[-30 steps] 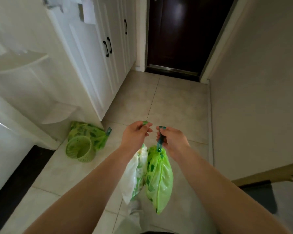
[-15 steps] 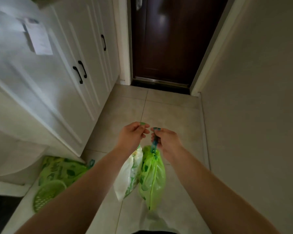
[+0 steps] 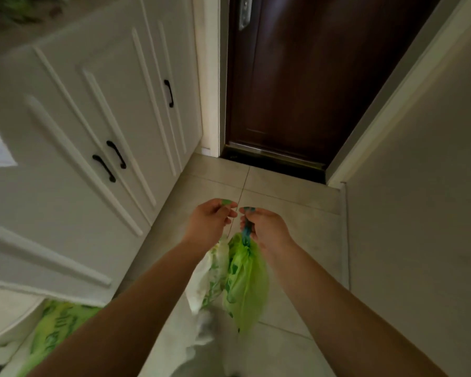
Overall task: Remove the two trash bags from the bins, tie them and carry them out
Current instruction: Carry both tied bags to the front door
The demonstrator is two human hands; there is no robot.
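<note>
Closing on the dark door (image 3: 297,85): much nearer than a second ago, bins dropped behind. Left hand (image 3: 211,221) grips the white-green bag (image 3: 210,276), right hand (image 3: 267,227) pinches the green bag (image 3: 246,278) by its blue tie. Both hang tied; carry-out underway, door unopened.

Green trash bag (image 3: 245,278): thin, translucent plastic film, crinkled, faint sheen; gathered neck bound by a blue plastic drawstring (image 3: 247,232).
White trash bag (image 3: 206,278): thin plastic film, wrinkled, printed with green marks, semi-matt.
Door (image 3: 305,77): dark brown wood-look panel, glossy, with soft reflections; metal lock plate (image 3: 244,12), bright finish.
Threshold strip (image 3: 276,155): brushed metal, dull shine.
Cabinet doors (image 3: 98,110): white painted panels, smooth satin finish, raised mouldings; black handles (image 3: 110,161), matt, probably metal.
Floor (image 3: 291,202): beige tiles, smooth, low gloss, thin grout lines.
Wall (image 3: 424,186): plain painted surface, matt.
</note>
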